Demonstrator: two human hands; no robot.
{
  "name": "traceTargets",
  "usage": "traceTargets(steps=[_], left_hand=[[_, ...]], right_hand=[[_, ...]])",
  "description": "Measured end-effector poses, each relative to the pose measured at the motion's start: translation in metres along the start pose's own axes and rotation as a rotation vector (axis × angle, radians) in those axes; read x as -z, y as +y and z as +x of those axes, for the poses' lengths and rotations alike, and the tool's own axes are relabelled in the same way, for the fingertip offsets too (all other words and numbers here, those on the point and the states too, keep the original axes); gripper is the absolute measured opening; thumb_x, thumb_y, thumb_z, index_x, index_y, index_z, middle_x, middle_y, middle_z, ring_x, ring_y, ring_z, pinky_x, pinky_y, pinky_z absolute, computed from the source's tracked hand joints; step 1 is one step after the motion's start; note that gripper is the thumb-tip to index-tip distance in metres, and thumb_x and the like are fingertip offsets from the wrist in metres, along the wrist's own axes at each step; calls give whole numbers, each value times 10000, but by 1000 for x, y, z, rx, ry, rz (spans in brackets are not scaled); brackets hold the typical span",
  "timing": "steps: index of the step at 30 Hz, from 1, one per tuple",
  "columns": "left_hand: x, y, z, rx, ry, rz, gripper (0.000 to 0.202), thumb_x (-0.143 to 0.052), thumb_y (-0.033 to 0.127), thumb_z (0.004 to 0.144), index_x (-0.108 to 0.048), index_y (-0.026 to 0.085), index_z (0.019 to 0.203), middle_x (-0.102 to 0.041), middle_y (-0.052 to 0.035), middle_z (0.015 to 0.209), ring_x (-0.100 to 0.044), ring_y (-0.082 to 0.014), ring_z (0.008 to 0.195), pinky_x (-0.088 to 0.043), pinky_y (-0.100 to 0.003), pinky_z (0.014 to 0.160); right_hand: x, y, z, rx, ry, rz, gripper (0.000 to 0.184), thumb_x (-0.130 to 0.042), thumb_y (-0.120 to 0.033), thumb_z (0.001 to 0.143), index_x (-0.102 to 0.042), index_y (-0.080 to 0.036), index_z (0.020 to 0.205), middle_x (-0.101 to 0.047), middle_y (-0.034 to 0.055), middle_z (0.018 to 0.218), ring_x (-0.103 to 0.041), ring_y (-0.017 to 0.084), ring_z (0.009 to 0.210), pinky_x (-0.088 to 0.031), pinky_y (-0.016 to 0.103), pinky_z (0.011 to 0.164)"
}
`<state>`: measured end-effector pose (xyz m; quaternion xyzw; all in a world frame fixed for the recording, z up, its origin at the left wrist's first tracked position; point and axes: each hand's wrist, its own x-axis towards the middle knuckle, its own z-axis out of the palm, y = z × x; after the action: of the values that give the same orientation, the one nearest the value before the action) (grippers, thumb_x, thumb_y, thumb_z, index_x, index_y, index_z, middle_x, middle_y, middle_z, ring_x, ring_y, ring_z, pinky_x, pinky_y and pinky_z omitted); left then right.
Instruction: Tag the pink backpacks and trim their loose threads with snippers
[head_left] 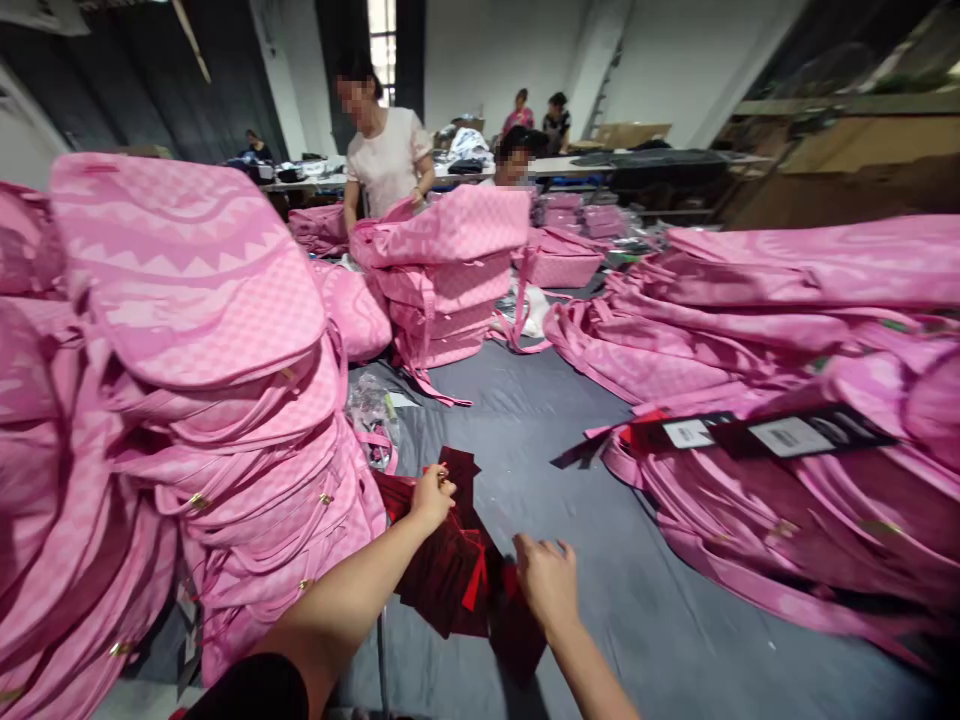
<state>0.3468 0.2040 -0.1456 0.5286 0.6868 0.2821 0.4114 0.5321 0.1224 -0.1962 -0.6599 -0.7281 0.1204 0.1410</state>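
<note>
Dark red and black hang tags [442,585] lie fanned out in a heap on the grey covered table. My left hand [432,498] is over the far end of the heap, fingertips pinched together. What sits between them is too small to make out. At the heap's right edge, my right hand [547,582] has its fingers curled, closed on a dark hang tag [517,635] that hangs down below it. The thumb of that hand is mostly hidden.
Tall stacks of pink backpacks [202,270] rise at my left. More pink backpacks [750,350] lie piled at right, with black-and-white labelled tags [795,437] on top. Another backpack stack [450,280] stands ahead, by a co-worker [386,150]. A clear plastic bag [371,410] lies left of centre.
</note>
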Motion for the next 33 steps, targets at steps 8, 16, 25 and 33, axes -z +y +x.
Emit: traceTargets(steps=[8, 16, 25, 33], left_hand=[[63, 42, -103, -253, 66, -245, 212, -673, 271, 797, -751, 177, 970, -768, -59, 934, -711, -181, 853, -541, -277, 799], [237, 8, -203, -394, 570, -461, 250, -563, 306, 890, -735, 138, 822, -726, -43, 753, -671, -137, 710, -531, -226, 699], [371, -51, -223, -306, 912, -36, 367, -439, 276, 949, -661, 197, 1230, -745, -79, 1098, -700, -189, 1007, -541, -338, 935], [390, -85, -179, -493, 905, 227, 398, -458, 247, 827, -740, 278, 1106, -767, -48, 1043, -729, -261, 985, -609, -388, 895]], right_hand=[[53, -91, -7, 472, 463, 314, 462, -365, -466, 1023, -690, -183, 858, -700, 73, 671, -646, 206, 550, -448, 317, 581], [104, -269, -11, 935, 409, 487, 288, -450, -359, 1018, -670, -178, 1059, -740, 94, 957, -698, 195, 856, -528, 308, 773], [134, -480, 12, 779, 30, -120, 461, -407, -196, 976, -414, -44, 1411, -719, 149, 714, -714, 267, 623, -487, 305, 535], [134, -521, 20, 675, 31, -230, 193, -550, -19, 848, -583, -144, 991, -732, 120, 799, -734, 266, 682, -503, 291, 512]])
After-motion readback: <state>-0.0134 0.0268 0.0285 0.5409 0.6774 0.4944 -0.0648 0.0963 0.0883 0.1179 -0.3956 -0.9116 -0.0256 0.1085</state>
